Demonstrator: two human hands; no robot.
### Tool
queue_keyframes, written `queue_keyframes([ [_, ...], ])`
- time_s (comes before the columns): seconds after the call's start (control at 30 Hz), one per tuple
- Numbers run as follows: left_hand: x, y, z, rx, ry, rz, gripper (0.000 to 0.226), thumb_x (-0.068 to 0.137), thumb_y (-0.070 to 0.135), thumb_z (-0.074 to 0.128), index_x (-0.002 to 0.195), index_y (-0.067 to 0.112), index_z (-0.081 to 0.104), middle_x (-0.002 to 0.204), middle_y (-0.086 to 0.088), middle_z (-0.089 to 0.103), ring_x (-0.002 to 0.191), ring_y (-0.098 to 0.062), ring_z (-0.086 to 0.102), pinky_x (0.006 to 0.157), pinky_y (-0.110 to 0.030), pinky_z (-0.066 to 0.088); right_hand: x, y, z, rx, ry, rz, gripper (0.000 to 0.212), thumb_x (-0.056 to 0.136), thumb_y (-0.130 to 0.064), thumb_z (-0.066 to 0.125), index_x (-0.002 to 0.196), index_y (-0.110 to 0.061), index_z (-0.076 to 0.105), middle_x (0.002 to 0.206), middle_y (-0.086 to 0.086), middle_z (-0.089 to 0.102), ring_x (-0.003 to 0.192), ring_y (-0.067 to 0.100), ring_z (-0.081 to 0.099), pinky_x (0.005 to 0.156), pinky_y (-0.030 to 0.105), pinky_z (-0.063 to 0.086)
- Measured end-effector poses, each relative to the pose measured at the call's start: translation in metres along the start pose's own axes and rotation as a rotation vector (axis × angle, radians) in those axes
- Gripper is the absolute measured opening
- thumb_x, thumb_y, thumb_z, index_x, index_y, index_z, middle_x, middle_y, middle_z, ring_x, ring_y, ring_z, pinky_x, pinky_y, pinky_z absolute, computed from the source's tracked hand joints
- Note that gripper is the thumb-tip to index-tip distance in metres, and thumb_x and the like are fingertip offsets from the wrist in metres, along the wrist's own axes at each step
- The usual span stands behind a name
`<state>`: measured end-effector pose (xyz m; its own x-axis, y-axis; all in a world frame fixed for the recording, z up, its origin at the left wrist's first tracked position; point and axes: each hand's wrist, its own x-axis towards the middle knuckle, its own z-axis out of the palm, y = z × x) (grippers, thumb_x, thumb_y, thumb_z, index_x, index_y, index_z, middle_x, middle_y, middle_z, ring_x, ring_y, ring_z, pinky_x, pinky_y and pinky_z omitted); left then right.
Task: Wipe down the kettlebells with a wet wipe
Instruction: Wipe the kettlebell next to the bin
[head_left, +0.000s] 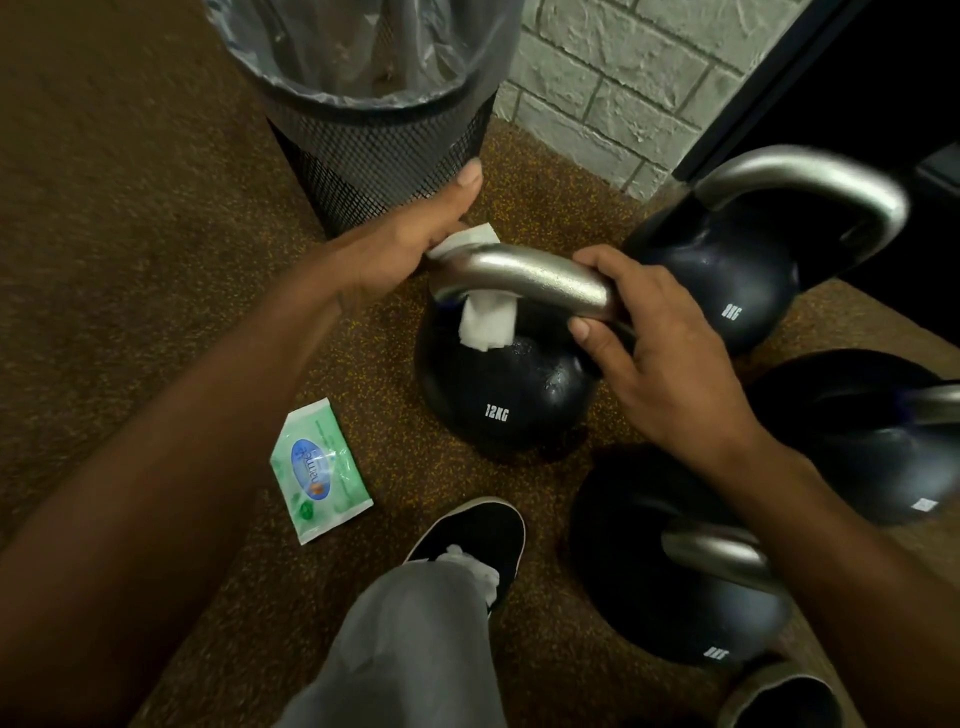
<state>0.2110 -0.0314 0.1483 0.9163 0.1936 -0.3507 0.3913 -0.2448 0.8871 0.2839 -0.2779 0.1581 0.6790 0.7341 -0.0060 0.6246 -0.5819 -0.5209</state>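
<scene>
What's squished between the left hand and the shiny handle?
A white wet wipe, in the head view: the left hand grips it around the 12KG kettlebell's handle, one end hanging below.

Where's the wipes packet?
Head view: wipes packet lies on the floor, left of centre, down-left of the 12KG kettlebell and left of the shoe.

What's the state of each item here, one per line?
Wet wipe: draped over the handle, pinched against it by the left grip.
12KG kettlebell: upright on floor.
Right grip: curled round the handle.
Wipes pack: flat on floor.
Bin: upright, lined.
</scene>
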Motion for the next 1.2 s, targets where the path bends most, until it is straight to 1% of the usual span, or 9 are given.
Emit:
queue_keyframes([
  [0.13, -0.001, -0.01, 0.005, -0.046, -0.026, 0.035, 0.095, 0.106, 0.06, 0.005, 0.105, -0.005, 0.074, 0.101, -0.02, 0.074, 0.102, -0.019, 0.069, 0.108, -0.037, 0.025, -0.001, -0.001, 0.0, -0.001, -0.014, 0.003, 0.046, 0.099, -0.035, 0.056, 0.143, -0.04, 0.042, 0.124, -0.006, 0.051, 0.112, 0.017, 0.046, 0.092, 0.031, 0.034],
  [0.27, -0.019, -0.036, 0.013, -0.142, 0.085, 0.154, 0.09, 0.09, 0.084, 0.01, 0.128, 0.03, 0.071, 0.131, 0.004, 0.07, 0.134, -0.014, 0.054, 0.122, -0.052, 0.022, 0.0, 0.001, 0.0, 0.009, -0.016, -0.004, 0.047, 0.1, -0.034, 0.056, 0.143, -0.041, 0.041, 0.124, -0.007, 0.049, 0.112, 0.016, 0.045, 0.092, 0.031, 0.035],
  [0.4, -0.027, -0.023, 0.012, 0.012, 0.218, 0.2, 0.059, 0.092, 0.079, 0.009, 0.097, 0.067, 0.067, 0.108, 0.018, 0.075, 0.112, 0.008, 0.06, 0.11, -0.029, 0.036, 0.0, 0.0, 0.005, 0.011, 0.0, 0.018, 0.047, 0.099, -0.031, 0.057, 0.142, -0.041, 0.041, 0.122, -0.007, 0.049, 0.112, 0.019, 0.045, 0.092, 0.033, 0.035],
  [0.5, -0.008, -0.003, 0.005, 0.009, 0.061, 0.025, 0.076, 0.091, 0.082, 0.008, 0.084, 0.05, 0.076, 0.095, 0.019, 0.074, 0.099, 0.008, 0.06, 0.101, -0.031, 0.032, 0.0, 0.001, 0.004, 0.003, -0.003, 0.019, 0.048, 0.099, -0.032, 0.056, 0.143, -0.042, 0.04, 0.123, -0.006, 0.049, 0.111, 0.019, 0.045, 0.092, 0.033, 0.034],
  [0.67, -0.005, -0.01, -0.005, -0.001, -0.059, -0.001, 0.09, 0.084, 0.09, 0.008, 0.109, 0.041, 0.078, 0.116, 0.008, 0.076, 0.124, -0.012, 0.06, 0.119, -0.052, 0.023, 0.001, 0.004, -0.003, 0.004, -0.051, 0.007, 0.049, 0.099, -0.036, 0.056, 0.145, -0.042, 0.04, 0.124, -0.007, 0.051, 0.113, 0.016, 0.047, 0.092, 0.03, 0.034],
  [0.83, -0.063, -0.011, 0.03, 0.529, 0.381, 0.263, 0.07, 0.104, 0.054, 0.005, 0.149, 0.025, 0.05, 0.086, 0.003, 0.064, 0.08, 0.01, 0.056, 0.072, -0.012, 0.035, 0.002, 0.003, 0.001, 0.013, -0.036, 0.022, 0.05, 0.099, -0.034, 0.057, 0.144, -0.042, 0.04, 0.125, -0.008, 0.05, 0.114, 0.016, 0.046, 0.091, 0.032, 0.035],
  [0.97, -0.086, 0.009, 0.072, 0.439, 0.392, 0.032, 0.092, 0.088, 0.074, -0.006, 0.163, 0.025, 0.017, 0.164, 0.001, 0.034, 0.141, -0.016, 0.045, 0.107, -0.035, 0.036, 0.003, 0.002, 0.002, 0.024, -0.036, 0.03, 0.048, 0.099, -0.034, 0.057, 0.142, -0.045, 0.039, 0.126, -0.008, 0.049, 0.113, 0.015, 0.045, 0.092, 0.033, 0.035],
  [1.1, -0.088, 0.032, 0.092, -0.064, 0.321, -0.102, 0.099, 0.08, 0.089, -0.001, 0.163, 0.036, 0.0, 0.171, 0.015, -0.001, 0.154, 0.002, 0.001, 0.122, -0.03, 0.004, 0.002, 0.003, -0.001, 0.018, -0.061, 0.016, 0.048, 0.1, -0.036, 0.055, 0.144, -0.044, 0.037, 0.126, -0.007, 0.051, 0.113, 0.017, 0.046, 0.093, 0.032, 0.035],
  [1.2, -0.086, 0.036, 0.088, -0.249, 0.275, -0.211, 0.099, 0.078, 0.095, 0.007, 0.161, 0.043, 0.013, 0.169, 0.017, 0.015, 0.152, 0.002, 0.01, 0.126, -0.038, 0.006, 0.002, 0.004, -0.002, 0.015, -0.07, 0.007, 0.048, 0.1, -0.037, 0.054, 0.145, -0.044, 0.037, 0.125, -0.01, 0.049, 0.113, 0.015, 0.045, 0.091, 0.03, 0.033],
])
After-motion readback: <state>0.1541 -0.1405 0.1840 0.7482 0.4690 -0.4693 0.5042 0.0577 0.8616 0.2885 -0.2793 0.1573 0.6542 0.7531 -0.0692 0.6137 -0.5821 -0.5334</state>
